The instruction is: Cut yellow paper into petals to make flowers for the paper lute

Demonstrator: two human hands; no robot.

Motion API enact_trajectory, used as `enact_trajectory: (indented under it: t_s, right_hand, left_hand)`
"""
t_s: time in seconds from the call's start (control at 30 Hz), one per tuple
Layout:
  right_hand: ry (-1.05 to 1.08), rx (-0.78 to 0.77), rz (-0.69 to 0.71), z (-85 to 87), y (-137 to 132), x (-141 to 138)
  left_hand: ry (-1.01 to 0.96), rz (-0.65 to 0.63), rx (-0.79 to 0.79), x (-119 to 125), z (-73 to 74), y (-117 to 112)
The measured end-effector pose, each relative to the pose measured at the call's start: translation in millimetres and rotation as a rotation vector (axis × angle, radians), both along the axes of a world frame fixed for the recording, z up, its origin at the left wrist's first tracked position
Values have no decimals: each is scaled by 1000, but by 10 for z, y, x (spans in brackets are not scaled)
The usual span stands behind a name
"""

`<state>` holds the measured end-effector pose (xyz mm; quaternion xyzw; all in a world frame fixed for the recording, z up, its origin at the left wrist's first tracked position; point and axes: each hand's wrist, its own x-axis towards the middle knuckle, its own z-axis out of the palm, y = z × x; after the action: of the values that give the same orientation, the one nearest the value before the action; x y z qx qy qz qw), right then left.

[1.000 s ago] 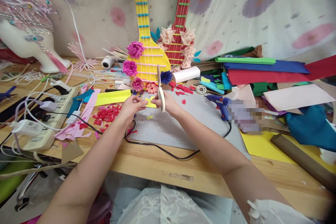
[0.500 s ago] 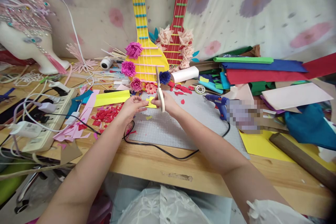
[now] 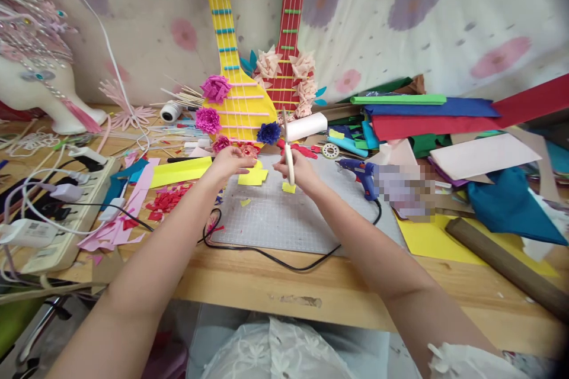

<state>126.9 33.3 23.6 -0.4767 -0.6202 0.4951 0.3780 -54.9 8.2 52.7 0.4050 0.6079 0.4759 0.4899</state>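
The white-handled scissors [image 3: 290,167] are held up, blades pointing away toward the far side and seen nearly edge-on, so I can't tell whether they're parted. To their left, small yellow paper pieces [image 3: 252,177] lie loosely overlapped, with straight-cut edges. A single yellow square [image 3: 288,188] shows just below the scissors' handle, and a little yellow scrap [image 3: 245,202] sits apart, nearer me than the overlapped ones.

We look from the wearer's head, forward and down, with the workbench [image 3: 240,281] close below us and the flowered backdrop [image 3: 444,53] facing us beyond.
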Motion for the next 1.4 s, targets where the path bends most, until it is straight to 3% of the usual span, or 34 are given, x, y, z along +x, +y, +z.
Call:
enact_trajectory:
  t_s: [0.13, 0.27, 0.37, 0.5, 0.67, 0.8, 0.87, 1.17, 1.4]
  right_hand:
    - [-246, 115, -213, -212, 36, 460]
    - [-469, 136, -306, -412, -61, 759]
    - [-546, 148, -346, -494, -122, 830]
    - [-585, 154, -359, -526, -122, 843]
    - [-638, 151, -329, -521, -117, 827]
    - [-676, 145, -315, -506, -136, 808]
    - [-678, 146, -311, -500, -137, 802]
    - [-691, 135, -294, -493, -133, 807]
    - [-675, 148, -300, -456, -149, 798]
  left_hand:
    - [163, -98, -69, 245, 37, 266]
    - [343, -161, -183, 515, -57, 554]
    - [423, -212, -218, 639, -186, 748]
    - [372, -189, -133, 686, -328, 942]
    - [533, -286, -37, 689, -384, 1090]
    - [991, -370, -83, 731, -369, 1089]
    - [1117, -362, -106, 755, -358, 1037]
    - [1266, -357, 57, 848, -337, 728]
    - [1256, -422, 191, 821, -395, 691]
